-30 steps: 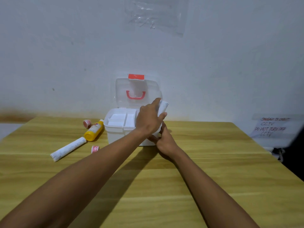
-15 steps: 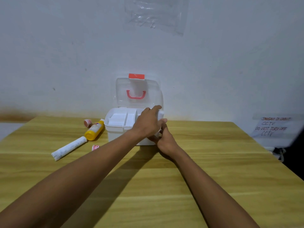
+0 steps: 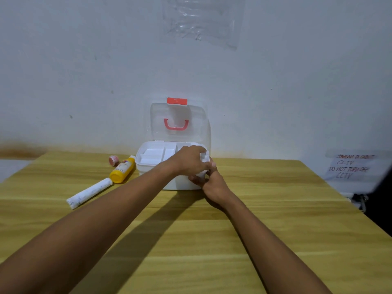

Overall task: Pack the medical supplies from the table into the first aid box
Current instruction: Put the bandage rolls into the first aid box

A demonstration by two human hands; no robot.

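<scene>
A white first aid box (image 3: 148,166) stands open at the back of the wooden table, its clear lid (image 3: 178,122) upright against the wall. My left hand (image 3: 188,160) rests over the box's right end, closed on a white roll (image 3: 204,157) that is mostly hidden inside. My right hand (image 3: 212,183) grips the box's front right corner. To the left of the box lie a yellow bottle (image 3: 123,170), a long white roll (image 3: 90,193) and a small pink tape roll (image 3: 114,160).
The table (image 3: 254,219) ends at a white wall just behind the box. A paper sign (image 3: 352,166) with handwriting hangs at the right, beyond the table's edge. A dark object (image 3: 379,200) sits at the far right.
My left hand has lowered the white roll from above the box's right end down into it. The right hand has stayed at the box's corner.
</scene>
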